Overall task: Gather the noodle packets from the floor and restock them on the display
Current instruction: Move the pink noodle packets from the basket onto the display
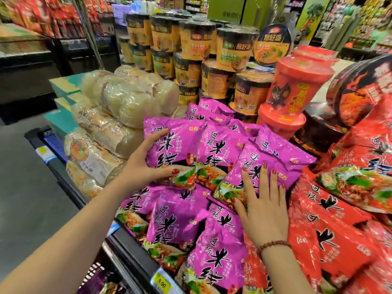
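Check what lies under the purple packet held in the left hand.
The purple packet gripped by the left hand overlaps more purple packets of the pile. Whatever lies straight beneath it, packets or shelf, is covered.

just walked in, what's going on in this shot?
A person is restocking noodles on a shop display. The left hand grips a purple packet by its edge, at the top of the purple pile. The right hand lies flat, fingers straight, on a neighbouring packet. Red packets lie to the right, and noodle cups are stacked behind.
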The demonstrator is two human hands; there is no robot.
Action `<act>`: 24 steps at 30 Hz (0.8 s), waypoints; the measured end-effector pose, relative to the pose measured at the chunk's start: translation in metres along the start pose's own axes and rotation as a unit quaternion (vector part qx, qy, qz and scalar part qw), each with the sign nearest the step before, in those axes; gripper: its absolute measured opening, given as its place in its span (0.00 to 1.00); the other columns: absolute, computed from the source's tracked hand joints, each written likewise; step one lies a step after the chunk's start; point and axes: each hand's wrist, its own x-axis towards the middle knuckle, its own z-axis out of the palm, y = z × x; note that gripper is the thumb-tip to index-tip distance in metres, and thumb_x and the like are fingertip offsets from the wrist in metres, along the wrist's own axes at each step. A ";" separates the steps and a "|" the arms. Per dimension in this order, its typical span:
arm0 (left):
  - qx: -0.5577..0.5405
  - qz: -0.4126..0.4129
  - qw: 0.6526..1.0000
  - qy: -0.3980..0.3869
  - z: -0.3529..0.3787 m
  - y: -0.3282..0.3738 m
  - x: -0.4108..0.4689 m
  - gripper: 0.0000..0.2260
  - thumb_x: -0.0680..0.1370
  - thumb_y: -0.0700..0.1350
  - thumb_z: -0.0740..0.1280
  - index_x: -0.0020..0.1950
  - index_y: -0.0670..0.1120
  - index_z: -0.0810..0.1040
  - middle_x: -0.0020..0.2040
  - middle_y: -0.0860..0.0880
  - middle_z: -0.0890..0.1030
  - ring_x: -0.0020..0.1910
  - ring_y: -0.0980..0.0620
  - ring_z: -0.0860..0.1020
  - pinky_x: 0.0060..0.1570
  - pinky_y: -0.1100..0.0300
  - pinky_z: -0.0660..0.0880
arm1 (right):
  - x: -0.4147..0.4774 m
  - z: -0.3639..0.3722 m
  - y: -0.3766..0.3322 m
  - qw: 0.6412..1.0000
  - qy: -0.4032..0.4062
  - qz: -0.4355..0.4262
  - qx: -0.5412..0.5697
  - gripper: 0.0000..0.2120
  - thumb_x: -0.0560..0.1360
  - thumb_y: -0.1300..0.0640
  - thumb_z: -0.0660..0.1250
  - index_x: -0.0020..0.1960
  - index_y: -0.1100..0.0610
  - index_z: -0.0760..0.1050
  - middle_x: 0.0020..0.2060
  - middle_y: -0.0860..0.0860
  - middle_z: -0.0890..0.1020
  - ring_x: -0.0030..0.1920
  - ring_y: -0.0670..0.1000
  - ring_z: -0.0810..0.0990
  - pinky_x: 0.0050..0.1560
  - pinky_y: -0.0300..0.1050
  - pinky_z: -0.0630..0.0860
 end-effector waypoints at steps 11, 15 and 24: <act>0.149 0.047 0.972 -0.177 -0.009 -0.026 0.070 0.39 0.69 0.47 0.78 0.72 0.68 0.61 0.73 0.61 0.66 0.73 0.59 0.65 0.72 0.62 0.60 | -0.001 0.000 0.000 1.000 -0.008 0.001 0.022 0.33 0.75 0.37 0.50 0.77 0.45 0.51 0.76 0.58 0.55 0.76 0.62 0.56 0.73 0.56 0.49; 0.322 0.024 0.934 -0.151 -0.007 -0.034 0.074 0.40 0.75 0.48 0.72 0.74 0.71 0.50 0.79 0.43 0.55 0.75 0.45 0.61 0.71 0.58 0.61 | 0.000 0.001 0.000 1.000 -0.006 0.002 0.023 0.33 0.75 0.37 0.50 0.77 0.45 0.50 0.76 0.57 0.53 0.76 0.61 0.55 0.74 0.56 0.49; 0.533 0.211 0.814 -0.097 0.028 -0.060 0.053 0.31 0.77 0.70 0.46 0.77 0.63 0.41 0.80 0.50 0.44 0.78 0.48 0.42 0.75 0.50 0.45 | -0.001 -0.002 -0.001 0.999 -0.012 0.003 0.035 0.33 0.74 0.38 0.51 0.78 0.47 0.54 0.76 0.60 0.56 0.75 0.63 0.57 0.74 0.60 0.55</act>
